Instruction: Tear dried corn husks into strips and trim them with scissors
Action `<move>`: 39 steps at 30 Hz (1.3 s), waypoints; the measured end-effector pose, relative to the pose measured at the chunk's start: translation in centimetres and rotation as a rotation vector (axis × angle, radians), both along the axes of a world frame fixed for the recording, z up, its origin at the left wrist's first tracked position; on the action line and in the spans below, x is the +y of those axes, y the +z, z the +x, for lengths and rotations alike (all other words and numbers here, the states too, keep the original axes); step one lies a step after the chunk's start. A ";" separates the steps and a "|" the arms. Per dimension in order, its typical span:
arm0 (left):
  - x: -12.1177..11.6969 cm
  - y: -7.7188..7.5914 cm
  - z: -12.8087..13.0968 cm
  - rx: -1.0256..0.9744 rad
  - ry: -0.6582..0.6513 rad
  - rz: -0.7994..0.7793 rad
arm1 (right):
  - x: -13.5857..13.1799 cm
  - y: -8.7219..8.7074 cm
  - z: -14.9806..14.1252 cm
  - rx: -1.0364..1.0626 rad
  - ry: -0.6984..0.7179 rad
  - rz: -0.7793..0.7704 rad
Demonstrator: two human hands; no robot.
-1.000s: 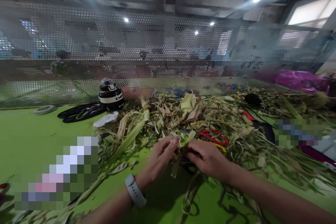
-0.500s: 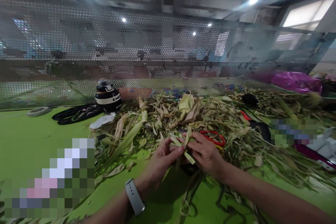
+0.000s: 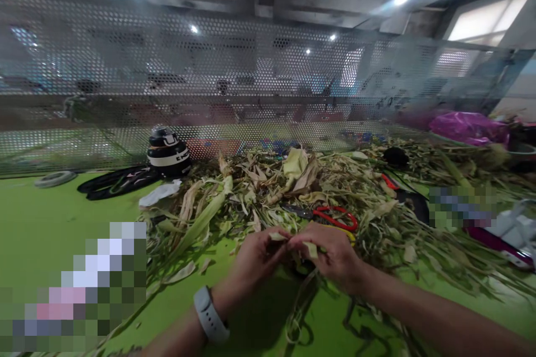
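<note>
Both grips are pinched closed on a pale husk strip [image 3: 310, 249] — the left hand [image 3: 256, 256] and right hand [image 3: 335, 248] nearly meet at the fingertips, hiding its middle. The forearms angle inward (a pale watch [image 3: 210, 315] circles the left wrist), low over the green worktop [image 3: 100, 209]. Scissors [image 3: 318, 214] lie just beyond the right hand; heaped husks [image 3: 251, 178] crowd ahead, with more open surface leftward.

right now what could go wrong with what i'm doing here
The right hand could bump the red-handled scissors lying just beyond it. The pale husk strip at that hand looks thin and might tear if pulled hard. If dropped, it could get lost among the similar husks heaped ahead.
</note>
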State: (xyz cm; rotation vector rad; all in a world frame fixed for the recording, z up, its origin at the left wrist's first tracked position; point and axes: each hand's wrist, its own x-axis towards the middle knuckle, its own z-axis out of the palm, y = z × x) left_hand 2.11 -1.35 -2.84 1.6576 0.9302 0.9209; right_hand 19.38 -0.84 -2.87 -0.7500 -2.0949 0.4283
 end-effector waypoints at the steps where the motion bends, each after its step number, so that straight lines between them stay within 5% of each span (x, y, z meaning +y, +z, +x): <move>1: 0.0 0.1 -0.2 0.068 0.000 0.036 | -0.2 0.1 0.0 -0.010 0.018 0.044; 9: -0.2 0.5 -0.1 0.090 0.026 0.127 | 0.0 1.5 0.0 0.034 -0.104 -0.184; 13: -0.5 0.7 -0.1 0.187 -0.018 0.130 | 0.2 0.9 0.2 0.086 -0.024 -0.329; 18: -0.2 1.8 -0.6 0.272 -0.020 0.101 | 0.9 0.7 0.2 0.373 -0.009 -0.651; 24: 0.2 2.0 -1.4 0.259 -0.327 -0.071 | 2.9 2.0 1.3 0.691 -0.149 -0.886; 28: 0.7 1.6 -1.5 -0.089 -0.332 -0.299 | 4.0 2.7 2.5 0.834 -0.221 -0.848; 32: 1.2 1.4 -1.5 -0.330 -0.195 -0.398 | 3.6 2.4 2.3 0.539 -0.177 -0.877; 36: 1.5 1.0 -1.3 -0.370 -0.064 -0.394 | 2.2 1.7 1.1 0.063 0.037 -0.812; 39: 1.9 0.6 -1.3 -0.403 0.051 -0.328 | 1.5 1.1 0.4 -0.088 0.050 -0.750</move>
